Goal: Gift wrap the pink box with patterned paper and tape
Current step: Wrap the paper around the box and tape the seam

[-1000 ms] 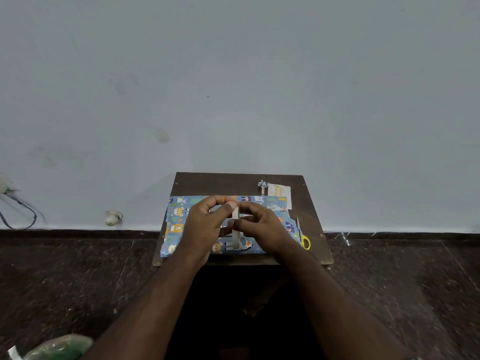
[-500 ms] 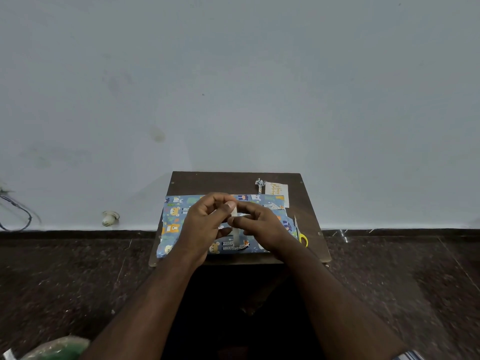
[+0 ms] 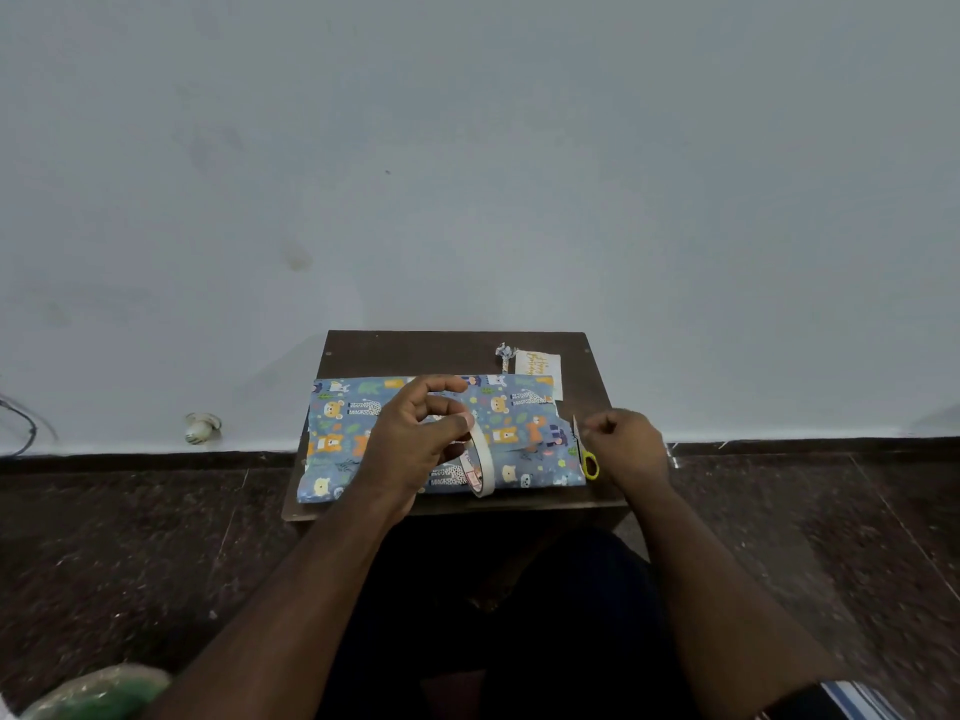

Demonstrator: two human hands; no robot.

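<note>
The small dark wooden table (image 3: 452, 350) stands against the pale wall, and the patterned paper (image 3: 519, 433), blue with cartoon animals, covers most of its top; the pink box is not visible, so I cannot tell if it lies under the paper; the paper reaches the table edge at 9 o'clock and almost at 6 o'clock, while a bare strip of wood is free at 12 o'clock. The left hand (image 3: 415, 439) is above the middle of the paper and holds the roll of tape (image 3: 480, 462) upright, thumb and curled fingers around it. The right hand (image 3: 628, 449) is at 3 o'clock, over the right table edge, loosely curled beside the yellow-handled scissors (image 3: 586, 457); whether it pinches something I cannot tell. A small greeting card (image 3: 540, 365) lies at 1 o'clock, near the far corner; beside it is a scrap of paper (image 3: 505, 353).
</note>
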